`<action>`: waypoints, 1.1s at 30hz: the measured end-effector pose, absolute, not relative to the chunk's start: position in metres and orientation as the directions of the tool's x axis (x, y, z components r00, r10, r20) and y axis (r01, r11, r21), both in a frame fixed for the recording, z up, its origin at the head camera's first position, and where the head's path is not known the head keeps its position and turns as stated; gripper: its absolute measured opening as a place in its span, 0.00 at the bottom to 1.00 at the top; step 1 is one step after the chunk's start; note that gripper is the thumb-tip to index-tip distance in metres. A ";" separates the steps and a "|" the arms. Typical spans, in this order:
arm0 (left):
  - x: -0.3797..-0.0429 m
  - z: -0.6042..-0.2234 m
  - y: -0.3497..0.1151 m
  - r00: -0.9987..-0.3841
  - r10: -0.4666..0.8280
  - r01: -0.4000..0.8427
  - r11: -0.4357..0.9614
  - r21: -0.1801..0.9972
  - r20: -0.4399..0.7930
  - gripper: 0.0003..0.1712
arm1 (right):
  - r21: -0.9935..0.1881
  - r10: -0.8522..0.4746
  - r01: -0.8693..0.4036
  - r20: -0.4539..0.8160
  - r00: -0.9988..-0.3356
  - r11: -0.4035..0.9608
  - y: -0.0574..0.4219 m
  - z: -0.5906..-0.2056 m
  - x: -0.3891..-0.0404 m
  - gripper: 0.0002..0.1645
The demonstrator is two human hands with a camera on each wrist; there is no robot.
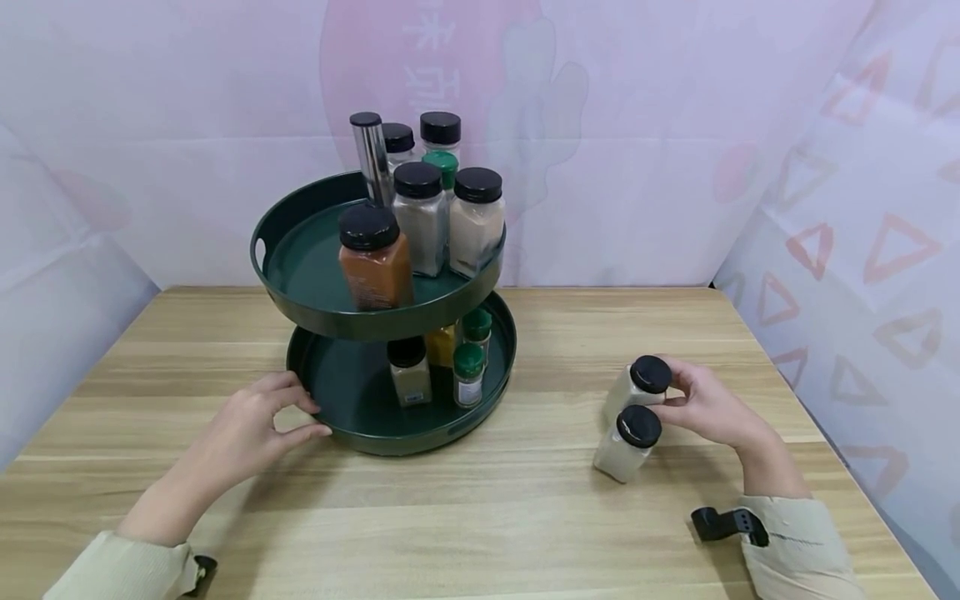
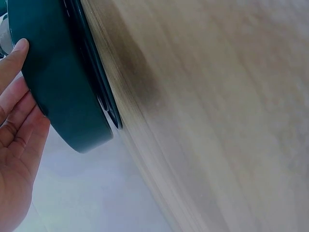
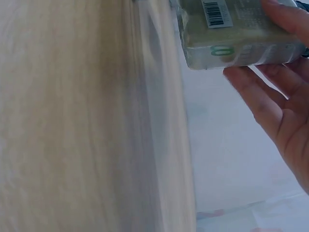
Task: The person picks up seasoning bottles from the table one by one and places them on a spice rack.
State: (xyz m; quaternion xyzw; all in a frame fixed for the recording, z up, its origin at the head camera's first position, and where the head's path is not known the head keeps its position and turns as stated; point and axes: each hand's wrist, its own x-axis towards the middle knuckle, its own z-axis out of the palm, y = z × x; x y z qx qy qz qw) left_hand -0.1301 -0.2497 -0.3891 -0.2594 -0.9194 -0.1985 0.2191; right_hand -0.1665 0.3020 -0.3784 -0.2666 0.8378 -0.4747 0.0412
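Note:
My left hand [image 1: 251, 425] grips the rim of the two-tier green turntable rack at the lower tray's [image 1: 360, 442] left side. Up close in the left wrist view, one fingertip [image 2: 21, 45] presses the outside wall, while other fingers reach under its edge. Over on the right, my right hand [image 1: 708, 404] holds a square spice jar [image 1: 651, 375] with a black lid between thumb and fingers. Its barcode side shows in the right wrist view, with fingertips along the jar [image 3: 236, 41]. A similar jar [image 1: 626, 446] stands just in front of it, partly covering it.
The rack's upper tray [image 1: 292, 208] carries an orange-filled jar [image 1: 375, 258], pale jars [image 1: 476, 221] and a tall metal cylinder [image 1: 372, 162]. Below are a black-lidded jar [image 1: 410, 375] and green-capped bottles [image 1: 468, 375]. Printed cloth [image 1: 637, 167] hangs behind the wooden table [image 1: 465, 533].

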 end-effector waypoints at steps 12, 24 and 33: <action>-0.130 -0.391 -0.255 -0.742 0.419 0.596 0.770 0.227 0.524 0.16 | -0.807 -0.405 -0.460 0.305 -0.862 0.369 0.293 -0.365 -0.162 0.26; -0.129 -0.391 -0.254 -0.633 0.532 0.680 0.729 0.075 0.562 0.12 | -0.795 -0.325 -0.530 0.439 -0.838 0.295 0.278 -0.330 -0.153 0.28; -0.128 -0.386 -0.253 -0.642 0.549 0.681 0.729 0.068 0.535 0.13 | -0.734 -0.340 -0.594 0.495 -0.799 0.329 0.257 -0.307 -0.147 0.29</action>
